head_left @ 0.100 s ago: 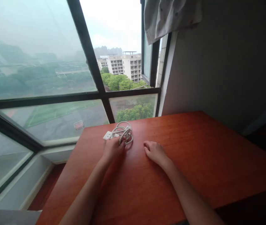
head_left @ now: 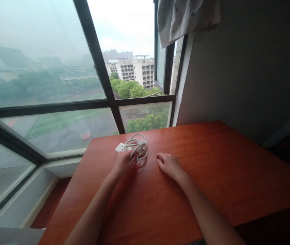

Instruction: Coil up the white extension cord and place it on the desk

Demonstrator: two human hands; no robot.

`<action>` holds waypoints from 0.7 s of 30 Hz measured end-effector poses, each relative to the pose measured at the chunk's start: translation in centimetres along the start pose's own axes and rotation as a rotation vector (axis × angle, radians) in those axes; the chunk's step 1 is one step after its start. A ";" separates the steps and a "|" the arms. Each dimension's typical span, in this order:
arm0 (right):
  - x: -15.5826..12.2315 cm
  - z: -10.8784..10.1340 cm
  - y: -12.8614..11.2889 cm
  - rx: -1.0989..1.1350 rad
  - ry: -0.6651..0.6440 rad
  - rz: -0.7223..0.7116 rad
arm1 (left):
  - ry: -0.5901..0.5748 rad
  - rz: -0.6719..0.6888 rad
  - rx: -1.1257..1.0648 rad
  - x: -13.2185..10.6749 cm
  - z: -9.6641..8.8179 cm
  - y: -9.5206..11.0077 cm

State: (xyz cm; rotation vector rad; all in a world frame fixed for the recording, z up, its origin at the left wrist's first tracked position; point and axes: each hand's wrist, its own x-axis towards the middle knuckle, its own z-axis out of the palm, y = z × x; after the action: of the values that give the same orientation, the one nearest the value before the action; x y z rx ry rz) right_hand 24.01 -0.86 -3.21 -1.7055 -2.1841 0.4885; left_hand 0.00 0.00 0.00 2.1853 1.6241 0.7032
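Observation:
A white power strip [head_left: 120, 147] with its pale grey cord [head_left: 140, 146] coiled in loops is near the far left part of the table. My left hand [head_left: 125, 162] is closed on the coiled cord, its fingers partly hidden behind the hand. The socket end shows just beyond my knuckles, and the loops stick out to the right of my fingers. Apart from the cord, to its right, my right hand [head_left: 170, 165] rests on the tabletop with its fingers curled in and nothing visible in them.
The reddish-brown wooden table [head_left: 211, 163] reaches up to a dark-framed window [head_left: 112, 103] at the back and left. A grey wall [head_left: 224, 75] rises on the right. Pale cloth [head_left: 186, 20] hangs at the top by the open window pane.
The cord loops and the socket end have shifted slightly to the right in my left hand. My right hand stays where it was.

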 end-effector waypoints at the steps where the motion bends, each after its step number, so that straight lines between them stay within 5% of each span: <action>1: 0.1 0.1 0.3 0.028 0.018 0.004 | -0.035 0.048 -0.012 -0.2 -0.1 0.1; 7: 1.0 0.0 2.2 0.307 0.289 0.049 | -0.245 0.246 -0.196 -1.4 -1.1 2.0; 11: 1.0 -0.7 2.3 0.489 0.357 -0.013 | -0.390 0.257 -0.373 -1.9 -1.2 2.8; 14: 0.4 -1.1 1.5 0.620 0.295 -0.139 | -0.482 0.208 -0.519 -2.1 -1.0 2.7; 21: -0.7 -1.7 -0.5 0.657 -0.119 -0.366 | -0.555 0.121 -0.719 -2.1 -1.3 2.5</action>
State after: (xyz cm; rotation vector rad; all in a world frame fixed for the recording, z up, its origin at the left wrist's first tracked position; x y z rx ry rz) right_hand 24.46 -1.52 -1.51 -0.9320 -2.0201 1.0734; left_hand 0.74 -2.78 2.02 1.7267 0.7966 0.5277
